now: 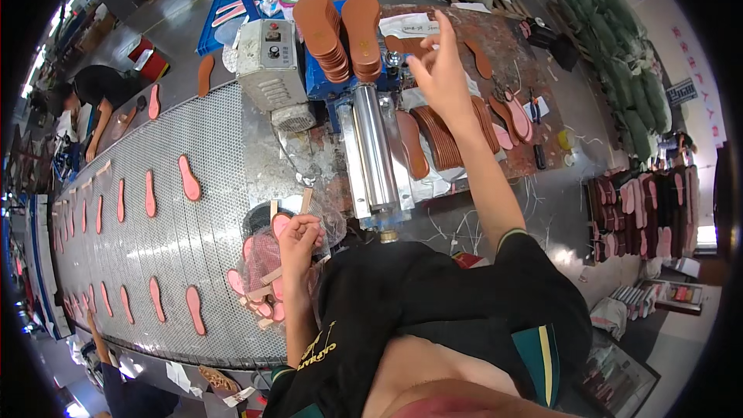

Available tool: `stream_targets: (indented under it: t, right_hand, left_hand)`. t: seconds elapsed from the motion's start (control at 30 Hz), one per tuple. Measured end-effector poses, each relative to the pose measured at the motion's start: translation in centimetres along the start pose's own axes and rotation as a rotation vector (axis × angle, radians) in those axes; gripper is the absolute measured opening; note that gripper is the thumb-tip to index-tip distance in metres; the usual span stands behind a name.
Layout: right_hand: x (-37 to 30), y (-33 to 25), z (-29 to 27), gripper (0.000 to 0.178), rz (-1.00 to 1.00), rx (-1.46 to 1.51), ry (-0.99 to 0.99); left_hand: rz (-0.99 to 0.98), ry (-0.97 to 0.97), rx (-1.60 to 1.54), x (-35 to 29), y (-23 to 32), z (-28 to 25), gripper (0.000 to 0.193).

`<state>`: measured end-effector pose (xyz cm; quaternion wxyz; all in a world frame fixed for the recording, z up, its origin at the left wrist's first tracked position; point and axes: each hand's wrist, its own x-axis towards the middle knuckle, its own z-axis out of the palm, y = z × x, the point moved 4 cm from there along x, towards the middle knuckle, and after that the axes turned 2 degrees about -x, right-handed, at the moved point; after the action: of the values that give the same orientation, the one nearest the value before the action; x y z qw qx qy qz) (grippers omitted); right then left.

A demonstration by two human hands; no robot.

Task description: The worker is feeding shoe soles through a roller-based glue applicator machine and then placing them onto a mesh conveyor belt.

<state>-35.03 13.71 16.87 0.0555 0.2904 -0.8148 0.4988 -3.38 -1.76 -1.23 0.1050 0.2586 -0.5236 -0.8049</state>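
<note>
The left hand (298, 234) pinches a pink insole (280, 224) — thin, light and floppy (best gripped by its rim, it seems) — over a bag of insoles (261, 275) at the conveyor belt's (166, 248) near edge, while the right hand (438, 70) hovers half-open and empty above the workbench (495, 27).

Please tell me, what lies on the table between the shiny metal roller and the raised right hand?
In the head view, brown soles lie fanned out between the metal roller and the right hand.
</note>
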Motion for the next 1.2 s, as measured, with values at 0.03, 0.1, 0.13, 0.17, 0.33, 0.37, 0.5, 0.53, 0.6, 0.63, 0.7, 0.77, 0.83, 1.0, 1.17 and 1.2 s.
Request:
stream_targets:
  t: [0.03, 0.1, 0.13, 0.17, 0.33, 0.37, 0.5, 0.53, 0.6, 0.63, 0.7, 0.77, 0.83, 1.0, 1.17, 1.2]
  right_hand:
    - [1.2, 1.4, 0.8, 0.078, -0.024, -0.097, 0.003]
    - [2.0, 2.9, 3.0, 0.076, -0.051, -0.188, 0.012]
    - [2.2, 3.0, 4.5, 0.076, -0.083, -0.247, -0.018]
    - [2.5, 3.2, 6.0, 0.076, -0.116, -0.306, -0.046]
    - [3.0, 2.9, 8.9, 0.069, -0.118, -0.506, -0.02]
    - [3.0, 2.7, 9.0, 0.069, -0.122, -0.503, -0.016]
    - [2.9, 2.8, 8.1, 0.054, -0.176, -0.517, 0.069]
    - [3.1, 3.0, 7.7, 0.055, -0.183, -0.44, 0.096]
    - [3.2, 3.4, 6.9, 0.055, -0.187, -0.362, 0.126]
    - [3.3, 3.9, 6.4, 0.052, -0.161, -0.185, 0.121]
    - [3.3, 5.0, 5.3, 0.046, -0.104, 0.166, 0.114]
    - [3.3, 6.5, 4.3, 0.033, -0.096, 0.505, 0.207]
    - [1.7, 7.9, 1.7, 0.021, 0.151, 0.713, 0.305]
    - [-6.9, 15.0, -5.6, 0.022, 0.377, 0.818, 0.546]
    - [-14.4, 22.1, -6.1, 0.018, 0.481, 0.406, 0.327]
    - [-14.3, 21.8, -4.4, 0.017, 0.4, 0.401, 0.252]
  left_hand:
    - [0.003, 0.027, 0.001, -0.1, -0.2, -0.2, 0.01]
    - [0.012, 0.055, 0.008, -0.1, -0.3, -0.9, 0.009]
    - [0.019, 0.063, 0.017, -0.2, -0.3, -1.0, 0.009]
    - [0.026, 0.07, 0.026, -0.2, -0.2, -0.9, 0.008]
    - [0.04, 0.087, -0.02, -0.6, -0.6, -1.2, 0.009]
    - [0.045, 0.088, -0.017, -0.7, -0.7, -1.5, 0.009]
    - [0.055, 0.126, 0.054, -0.5, -0.8, -2.2, 0.008]
    - [0.04, 0.121, 0.056, -0.4, -0.8, -2.1, 0.009]
    - [0.023, 0.114, 0.06, -0.1, -0.8, -2.0, 0.01]
    - [0.001, 0.086, 0.039, 0.2, -0.9, -1.8, 0.012]
    - [-0.026, 0.051, 0.024, 1.0, -1.1, -1.2, 0.013]
    - [0.018, -0.048, 0.077, 1.7, -1.3, -0.2, 0.015]
    - [0.0, -0.072, 0.059, 1.9, -1.8, 0.0, 0.016]
    - [0.088, -0.054, 0.433, 2.5, -1.9, -0.6, 0.021]
    - [0.288, -0.225, 0.989, 5.3, 2.4, 2.2, 0.043]
    - [0.394, -0.272, 1.037, 5.9, 3.3, 3.0, 0.05]
